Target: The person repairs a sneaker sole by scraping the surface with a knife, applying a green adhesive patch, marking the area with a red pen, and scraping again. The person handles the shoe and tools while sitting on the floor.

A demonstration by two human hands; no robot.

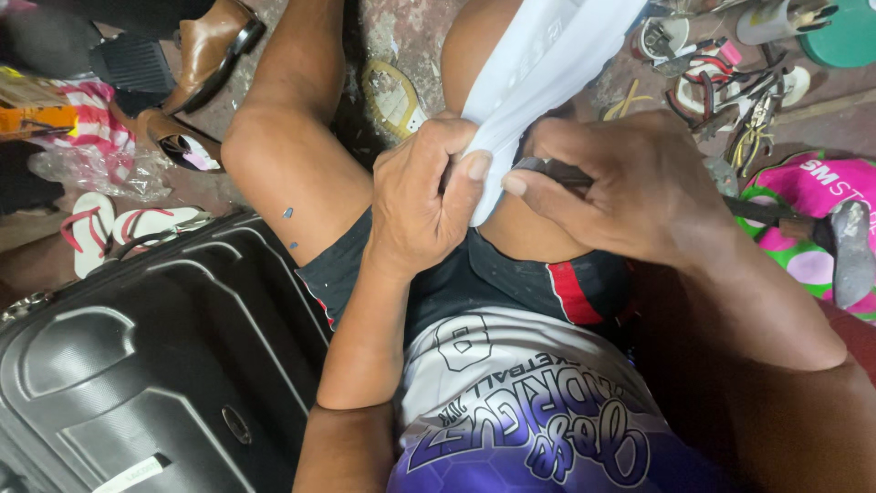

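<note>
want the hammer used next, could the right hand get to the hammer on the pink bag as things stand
Probably not right away: the right hand is occupied gripping a dark tool against the white shoe. The hammer lies just beside that wrist, with nothing over it.

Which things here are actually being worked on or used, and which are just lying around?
In use:
left hand gripping the white shoe
right hand holding a dark tool against it

Lying about:
black suitcase
brown leather shoes
flip-flops
hammer
tools
</note>
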